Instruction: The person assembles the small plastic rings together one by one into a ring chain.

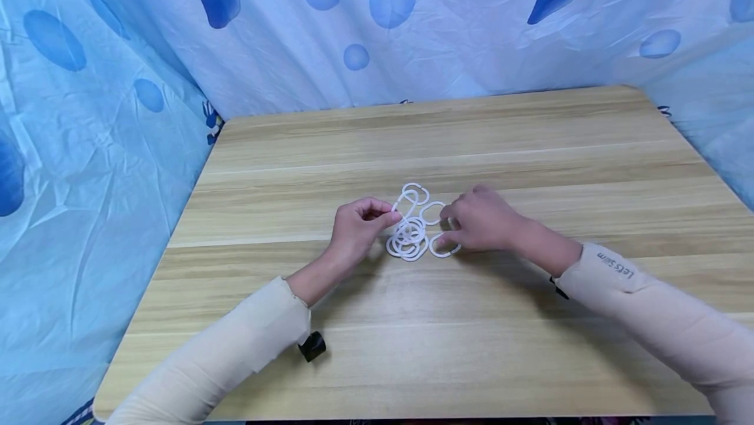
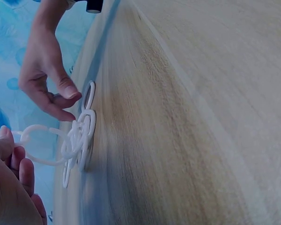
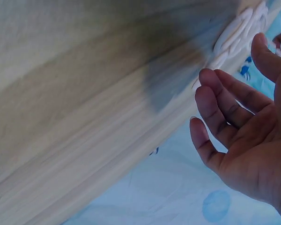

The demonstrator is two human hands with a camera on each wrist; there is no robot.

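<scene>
White plastic rings, several with a gap in them, lie in an overlapping heap (image 1: 409, 239) mid-table in the head view. My left hand (image 1: 355, 232) pinches one white ring (image 2: 36, 161) between thumb and fingers at the heap's left side; that ring is raised off the table and its far side meets the others. Over the right side of the heap hovers my right hand (image 1: 489, 221), fingers loosely bent and nothing held in the right wrist view. Below its thumb lies a single ring (image 1: 440, 257). Whether the right fingertips touch a ring, I cannot tell.
The wood-grain table (image 1: 471, 359) reaches out around the heap. Blue patterned sheeting (image 1: 283, 52) hangs behind the table and at its sides. A small black device (image 1: 312, 346) sits beneath the left sleeve (image 1: 235, 340).
</scene>
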